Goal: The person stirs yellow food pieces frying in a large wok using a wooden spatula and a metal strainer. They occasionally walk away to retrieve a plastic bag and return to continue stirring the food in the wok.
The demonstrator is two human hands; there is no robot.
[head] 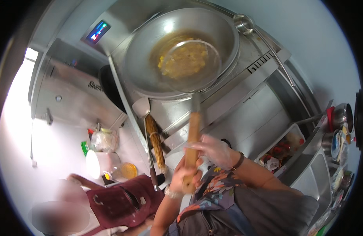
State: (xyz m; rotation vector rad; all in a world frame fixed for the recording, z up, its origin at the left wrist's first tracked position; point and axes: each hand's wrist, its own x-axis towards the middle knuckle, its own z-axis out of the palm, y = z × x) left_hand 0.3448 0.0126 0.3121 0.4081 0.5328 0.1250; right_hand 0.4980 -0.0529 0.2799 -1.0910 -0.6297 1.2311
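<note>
My left hand [186, 174] grips the lower end of the wooden handle of a round mesh skimmer [194, 129]. Higher up the same handle, my right hand [214, 149] holds on in a clear plastic glove. The skimmer's blurred round head lies over a large steel wok [141, 63]; whether it touches the liquid I cannot tell. Yellow pieces of food [184, 60] show in brownish liquid in the wok, partly seen through the mesh.
A wok spatula [141, 107] and a bundled bamboo brush [155, 138] lean on the stove's left side. A steel ladle [243, 23] rests at the right. Another person in a maroon apron [119, 203] stands at left, near an oil bottle [127, 171]. A sink basin [314, 177] is at right.
</note>
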